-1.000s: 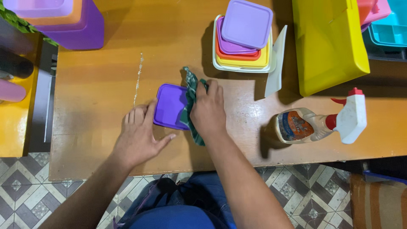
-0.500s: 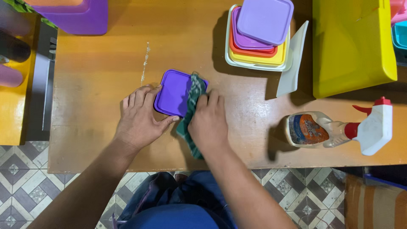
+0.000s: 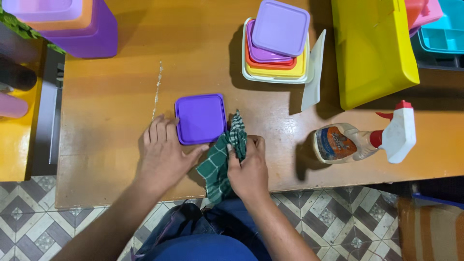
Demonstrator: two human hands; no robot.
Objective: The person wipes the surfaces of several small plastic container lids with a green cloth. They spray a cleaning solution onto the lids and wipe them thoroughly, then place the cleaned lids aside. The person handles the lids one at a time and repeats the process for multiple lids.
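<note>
Left hand (image 3: 163, 152): flat on the wooden table (image 3: 111, 106), fingers together, thumb out, touching the near left edge of the purple lid (image 3: 200, 118).
Right hand (image 3: 249, 166): fingers curled tight around a green checked cloth (image 3: 222, 159), just beside the lid's near right corner.
Behind: stack of square containers (image 3: 276, 43), white scraper (image 3: 314, 72), yellow bin (image 3: 372, 48).
Right: spray bottle (image 3: 362, 140) lying on its side.

Flat purple lid (image 3: 200, 119) beside bunched green checked cloth (image 3: 223, 162).
</note>
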